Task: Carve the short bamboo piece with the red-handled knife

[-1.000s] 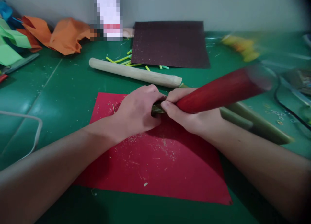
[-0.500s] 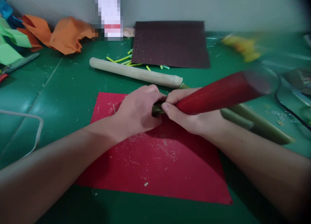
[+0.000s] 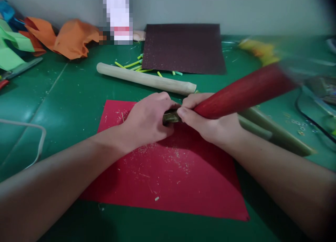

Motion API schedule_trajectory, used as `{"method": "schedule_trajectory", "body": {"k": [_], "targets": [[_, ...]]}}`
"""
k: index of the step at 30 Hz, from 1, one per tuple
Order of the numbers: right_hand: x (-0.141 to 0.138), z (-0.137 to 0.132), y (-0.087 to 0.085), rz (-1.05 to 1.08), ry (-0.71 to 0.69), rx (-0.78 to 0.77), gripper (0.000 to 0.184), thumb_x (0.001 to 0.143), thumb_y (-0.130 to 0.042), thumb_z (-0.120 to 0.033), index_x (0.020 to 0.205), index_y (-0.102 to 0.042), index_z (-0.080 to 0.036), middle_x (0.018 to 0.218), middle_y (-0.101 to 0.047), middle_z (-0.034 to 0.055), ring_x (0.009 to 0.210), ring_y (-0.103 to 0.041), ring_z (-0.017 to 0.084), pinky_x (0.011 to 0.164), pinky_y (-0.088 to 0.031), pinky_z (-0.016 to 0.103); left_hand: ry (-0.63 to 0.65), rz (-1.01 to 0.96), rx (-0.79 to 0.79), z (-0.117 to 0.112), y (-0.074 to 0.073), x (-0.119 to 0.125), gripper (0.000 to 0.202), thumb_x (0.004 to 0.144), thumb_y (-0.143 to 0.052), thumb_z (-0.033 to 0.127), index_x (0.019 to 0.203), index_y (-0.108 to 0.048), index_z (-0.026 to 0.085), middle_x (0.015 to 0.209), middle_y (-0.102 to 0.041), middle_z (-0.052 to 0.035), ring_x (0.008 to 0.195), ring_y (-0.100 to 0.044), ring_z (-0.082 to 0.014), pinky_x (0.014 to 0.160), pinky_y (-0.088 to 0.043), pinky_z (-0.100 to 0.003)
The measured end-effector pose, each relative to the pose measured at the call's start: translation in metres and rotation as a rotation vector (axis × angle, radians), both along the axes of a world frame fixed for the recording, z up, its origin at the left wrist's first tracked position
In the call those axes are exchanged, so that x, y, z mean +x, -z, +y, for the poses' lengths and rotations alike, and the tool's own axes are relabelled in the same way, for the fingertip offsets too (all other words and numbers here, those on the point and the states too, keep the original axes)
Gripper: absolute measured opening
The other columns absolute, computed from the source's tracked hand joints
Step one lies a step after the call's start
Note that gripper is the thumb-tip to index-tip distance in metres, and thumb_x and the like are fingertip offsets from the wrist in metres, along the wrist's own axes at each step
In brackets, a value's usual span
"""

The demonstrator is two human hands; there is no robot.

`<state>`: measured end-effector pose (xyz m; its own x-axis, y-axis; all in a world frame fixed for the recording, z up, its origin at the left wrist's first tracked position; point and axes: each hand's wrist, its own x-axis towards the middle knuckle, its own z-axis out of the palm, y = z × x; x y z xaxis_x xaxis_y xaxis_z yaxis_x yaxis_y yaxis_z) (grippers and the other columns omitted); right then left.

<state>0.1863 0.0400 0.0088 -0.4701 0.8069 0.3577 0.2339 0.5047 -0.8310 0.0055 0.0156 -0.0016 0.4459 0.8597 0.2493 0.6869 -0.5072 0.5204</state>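
A red sheet strewn with pale shavings lies below both hands. My left hand is closed around a dark olive piece that looks like bamboo; only a short stretch shows between the hands. Close beside it, my right hand grips a thick red round handle, which slants up to the right. The thumb and fingers of that hand meet at the olive piece. Whatever working end the handle has is hidden. Green bamboo lengths lie just behind my right wrist.
A pale peeled stick lies beyond the hands. Behind it are a dark brown sheet and several yellow-green sticks. Crumpled orange paper and a scissors-like tool lie at left. Small rings and a black cable are at right.
My right hand has shifted slightly right and up, and the red handle has moved up and right with it. My left hand stays nearly in place. A little more of the olive piece shows.
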Motion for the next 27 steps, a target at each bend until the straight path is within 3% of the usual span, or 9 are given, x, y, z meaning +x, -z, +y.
{"method": "schedule_trajectory", "body": {"k": [6, 14, 20, 27], "targets": [[-0.002, -0.002, 0.002, -0.058, -0.085, 0.023, 0.026, 0.081, -0.068, -0.019, 0.06, -0.055, -0.025, 0.057, -0.054, -0.0037, 0.055, -0.051, 0.013, 0.059, -0.049, 0.031, 0.006, 0.002, -0.009, 0.002, 0.001, 0.0, 0.012, 0.076, -0.062, 0.022, 0.087, -0.065, 0.016, 0.083, -0.058, -0.0046, 0.075, -0.052, -0.0191, 0.059, -0.034, -0.033], [-0.005, 0.001, 0.008, 0.154, 0.18, 0.035, 0.024, 0.08, -0.069, -0.02, 0.06, -0.057, -0.024, 0.062, -0.059, -0.0015, 0.061, -0.057, 0.015, 0.063, -0.052, 0.034, -0.013, -0.006, 0.015, -0.001, 0.003, 0.0, 0.018, 0.073, -0.063, 0.018, 0.091, -0.067, 0.016, 0.087, -0.061, -0.005, 0.08, -0.055, -0.0199, 0.062, -0.038, -0.033], [-0.001, 0.0, 0.0, -0.004, 0.036, -0.017, 0.026, 0.082, -0.066, -0.019, 0.059, -0.055, -0.024, 0.057, -0.052, -0.0024, 0.057, -0.052, 0.014, 0.06, -0.047, 0.032, 0.009, -0.015, 0.037, 0.0, 0.003, -0.001, 0.018, 0.075, -0.062, 0.017, 0.092, -0.067, 0.016, 0.085, -0.059, -0.0039, 0.076, -0.053, -0.0178, 0.06, -0.036, -0.031], [-0.002, -0.003, 0.0, -0.028, -0.031, 0.007, 0.026, 0.082, -0.063, -0.016, 0.06, -0.052, -0.024, 0.057, -0.05, -0.0038, 0.056, -0.051, 0.013, 0.061, -0.047, 0.03, 0.009, -0.009, 0.022, 0.0, 0.001, 0.0, 0.013, 0.077, -0.061, 0.019, 0.089, -0.065, 0.015, 0.082, -0.057, -0.0043, 0.074, -0.051, -0.0183, 0.058, -0.034, -0.032]]}}
